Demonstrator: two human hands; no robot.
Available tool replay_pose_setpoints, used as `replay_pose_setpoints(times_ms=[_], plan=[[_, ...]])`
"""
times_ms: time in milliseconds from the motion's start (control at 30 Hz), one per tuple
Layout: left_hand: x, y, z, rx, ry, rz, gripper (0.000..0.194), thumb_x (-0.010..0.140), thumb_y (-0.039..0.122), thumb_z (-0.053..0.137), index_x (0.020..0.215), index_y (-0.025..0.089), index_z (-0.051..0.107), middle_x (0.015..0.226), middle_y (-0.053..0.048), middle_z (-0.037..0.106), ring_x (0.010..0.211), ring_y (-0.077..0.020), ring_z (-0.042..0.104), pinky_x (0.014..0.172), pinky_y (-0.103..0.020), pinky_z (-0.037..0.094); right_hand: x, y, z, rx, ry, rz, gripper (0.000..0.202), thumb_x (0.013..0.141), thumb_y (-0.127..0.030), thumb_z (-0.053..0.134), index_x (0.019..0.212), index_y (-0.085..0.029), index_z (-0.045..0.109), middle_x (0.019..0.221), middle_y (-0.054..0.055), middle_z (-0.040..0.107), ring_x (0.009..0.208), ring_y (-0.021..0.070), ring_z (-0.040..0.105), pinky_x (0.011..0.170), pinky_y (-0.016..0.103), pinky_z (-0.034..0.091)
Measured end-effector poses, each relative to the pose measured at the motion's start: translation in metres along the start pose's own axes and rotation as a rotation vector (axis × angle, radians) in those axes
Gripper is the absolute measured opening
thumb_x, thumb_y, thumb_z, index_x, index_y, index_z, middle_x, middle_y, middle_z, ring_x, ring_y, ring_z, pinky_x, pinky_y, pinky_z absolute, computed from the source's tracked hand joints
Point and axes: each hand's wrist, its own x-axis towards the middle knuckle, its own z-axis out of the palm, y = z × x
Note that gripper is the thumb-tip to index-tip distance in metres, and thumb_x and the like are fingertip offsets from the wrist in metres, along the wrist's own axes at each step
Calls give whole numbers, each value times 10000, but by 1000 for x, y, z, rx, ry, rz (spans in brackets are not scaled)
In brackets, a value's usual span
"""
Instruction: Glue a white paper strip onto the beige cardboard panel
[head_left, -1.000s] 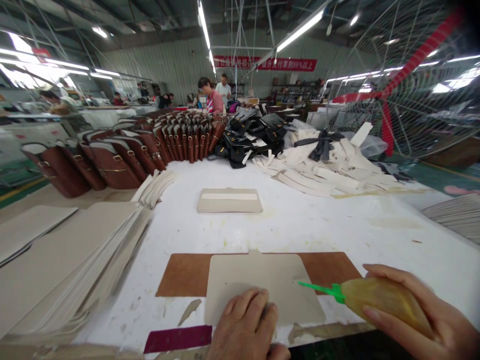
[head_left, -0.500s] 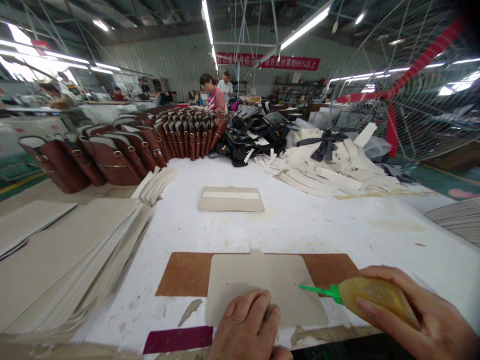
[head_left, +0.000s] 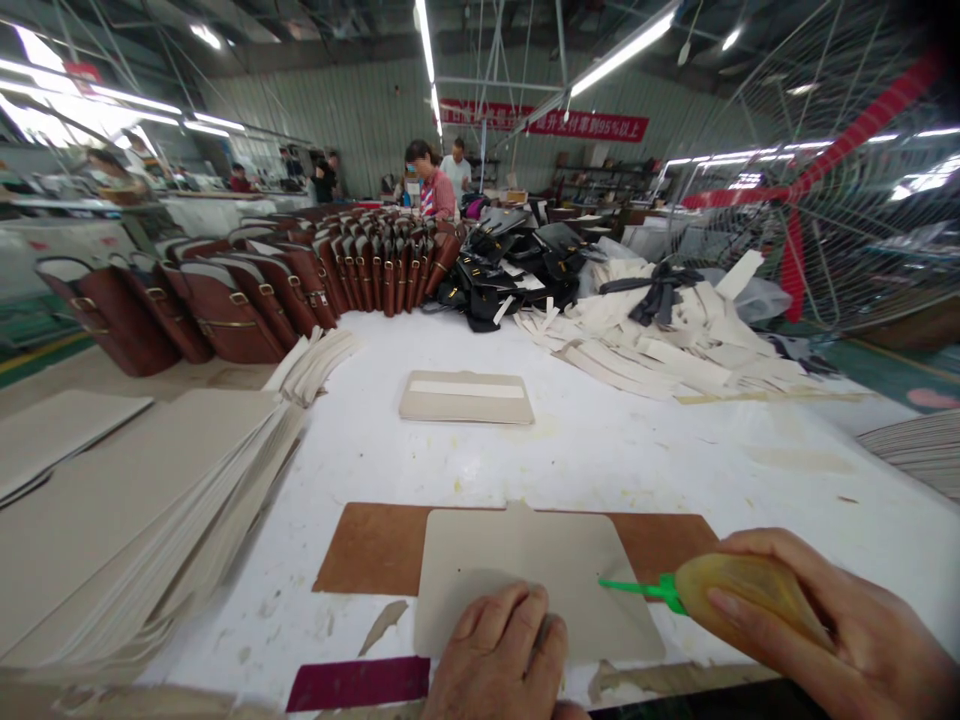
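The left hand (head_left: pixel 504 655) is laid flat, fingers spread, on the near edge of a pale grey panel (head_left: pixel 525 560), which is pressed down onto the white bench (head_left: pixel 600 450); nothing is gripped by it. Under the panel, and showing past it to either side of the left hand, a brown sheet (head_left: pixel 375 548) is spread flat. The right hand (head_left: pixel 840 630) is closed around a yellowish squeeze bottle (head_left: pixel 742 598), held on its side. The bottle's green nozzle (head_left: pixel 637 587) is pointed toward the left hand, and its tip is seen over the right edge of the panel; whether the tip touches the surface cannot be told.

Just left of the left hand, at the bench's near edge, a dark red strip (head_left: pixel 358 682) is lying, with a small pale scrap (head_left: pixel 382 622) just beyond it. Further left of that hand, a thick stack of grey boards (head_left: pixel 127 520) is fanned out. Straight beyond both hands, well apart from them, a second grey panel with a white band (head_left: pixel 466 397) is lying flat. Beyond it, a curved row of brown bags (head_left: pixel 247 300) is stood upright, beside a heap of black bags (head_left: pixel 510 265). Beyond the right hand, loose cream strips (head_left: pixel 675 340) are piled. At the far end of the bench, a person in a striped shirt (head_left: pixel 435 190) is standing.
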Motion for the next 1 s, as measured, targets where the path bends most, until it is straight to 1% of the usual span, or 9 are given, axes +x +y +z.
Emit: replay_pose_setpoints(times_ms=[133,200,333,433,600,700,800,933,1000], plan=[[3,0,-1,15,20,4,425,1108,586,511,1159,221,723,1224,-14,746,1178,-194,611,935,-323,521,0,-19,5,23,2,-31,570,870,-878,607,978,-328,714,850,-1,748,741,272,683,663,390,560],[5,0,-1,18,28,6,464,1123,603,463,1152,224,728,1221,-11,749,1175,-190,619,931,-322,521,1,-23,7,5,30,-26,574,866,-886,607,985,-333,707,858,-1,752,754,282,688,676,404,566],[10,3,3,15,146,-24,666,1157,615,211,1056,225,740,1117,-9,777,1072,-180,654,862,-320,518,5,-14,5,-95,79,-119,518,884,-853,622,977,-349,695,829,-10,743,702,278,683,643,417,566],[10,5,10,9,257,-59,662,1182,534,180,989,225,734,1067,-7,776,1024,-179,659,834,-329,500,6,-2,2,-159,55,-118,487,920,-835,594,1000,-363,685,839,-15,746,704,282,694,625,418,569],[2,2,11,23,86,0,660,1146,644,239,1121,223,747,1189,-39,760,1120,-199,643,894,-328,522,3,9,-1,-168,23,-86,508,924,-854,558,990,-371,698,850,-8,748,716,282,697,618,416,577],[1,0,8,12,125,-10,632,1147,633,273,1101,221,750,1161,-33,769,1104,-196,654,886,-320,536,2,8,1,-138,1,-96,500,929,-848,561,1008,-376,706,900,-16,755,765,278,702,662,415,580],[1,0,5,22,93,-4,635,1146,642,265,1120,226,744,1182,-27,772,1124,-198,656,889,-326,540,1,-1,5,-80,-19,-89,503,923,-847,579,1020,-368,693,924,-27,749,795,270,694,696,411,565],[0,-2,1,37,-20,31,614,1150,635,265,1197,230,725,1255,-20,759,1182,-201,642,939,-328,536,4,-19,6,-43,-15,-60,527,924,-852,574,1057,-354,682,952,-23,748,845,273,689,744,415,545],[0,-1,-1,33,-26,31,626,1155,622,238,1206,226,720,1266,-23,752,1184,-202,638,946,-332,536,7,-23,4,-49,-43,-55,545,912,-864,573,1048,-350,689,930,-20,749,823,270,691,718,413,545]])
